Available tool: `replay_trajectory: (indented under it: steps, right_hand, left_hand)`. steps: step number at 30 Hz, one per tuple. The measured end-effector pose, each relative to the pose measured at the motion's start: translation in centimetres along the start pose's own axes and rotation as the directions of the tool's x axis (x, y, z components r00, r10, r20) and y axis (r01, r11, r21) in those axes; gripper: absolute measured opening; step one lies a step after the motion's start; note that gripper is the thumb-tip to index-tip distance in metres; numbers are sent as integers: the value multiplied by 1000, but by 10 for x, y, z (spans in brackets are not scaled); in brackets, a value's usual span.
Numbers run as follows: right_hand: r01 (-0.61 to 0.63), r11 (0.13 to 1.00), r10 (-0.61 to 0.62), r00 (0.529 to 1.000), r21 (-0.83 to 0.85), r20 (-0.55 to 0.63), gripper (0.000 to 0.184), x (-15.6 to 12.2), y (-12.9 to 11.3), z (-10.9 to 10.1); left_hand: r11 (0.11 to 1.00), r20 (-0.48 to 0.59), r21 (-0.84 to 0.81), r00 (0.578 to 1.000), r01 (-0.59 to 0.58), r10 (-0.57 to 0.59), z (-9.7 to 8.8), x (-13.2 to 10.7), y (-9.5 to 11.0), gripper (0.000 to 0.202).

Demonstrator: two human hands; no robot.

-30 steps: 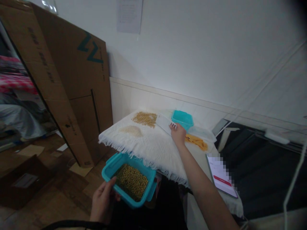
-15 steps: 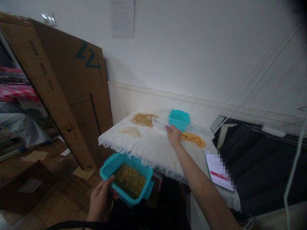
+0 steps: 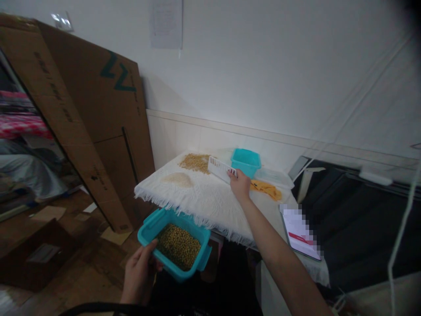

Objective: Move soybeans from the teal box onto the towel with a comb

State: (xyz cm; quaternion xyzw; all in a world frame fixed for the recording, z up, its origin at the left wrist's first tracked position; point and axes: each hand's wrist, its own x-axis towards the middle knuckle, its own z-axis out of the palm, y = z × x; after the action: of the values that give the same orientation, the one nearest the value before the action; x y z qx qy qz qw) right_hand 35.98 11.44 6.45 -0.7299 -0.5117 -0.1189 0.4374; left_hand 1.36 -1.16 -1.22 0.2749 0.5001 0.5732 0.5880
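Note:
My left hand grips the near-left rim of a teal plastic container, thumb over the edge. Soybeans lie inside it, and the container is below the table's front edge. Over the tabletop, my right hand is closed on the right end of a white slotted plastic piece. The far end of that piece is at the right side of a spread pile of soybeans. In front of that pile is a small heap of pale, fine grain, which neither hand touches.
A second teal container stands by the wall, beside a clear plastic lid and a yellow cloth. A tablet or phone lies at the right on the white fringed tablecloth. A tall cardboard box leans at the left.
The white slotted piece has tilted so that more of its slotted face shows. My left hand and the container have stayed nearly in place; the view has shifted slightly.

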Motion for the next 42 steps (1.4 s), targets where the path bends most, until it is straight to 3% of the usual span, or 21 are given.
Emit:
replay_trajectory:
  steps: [42]
  right_hand:
    - [48,990,-53,998,131,38,30,-4,-5,2]
  left_hand:
    - [1000,20,-15,1000,-3,4,1,-2,0,34]
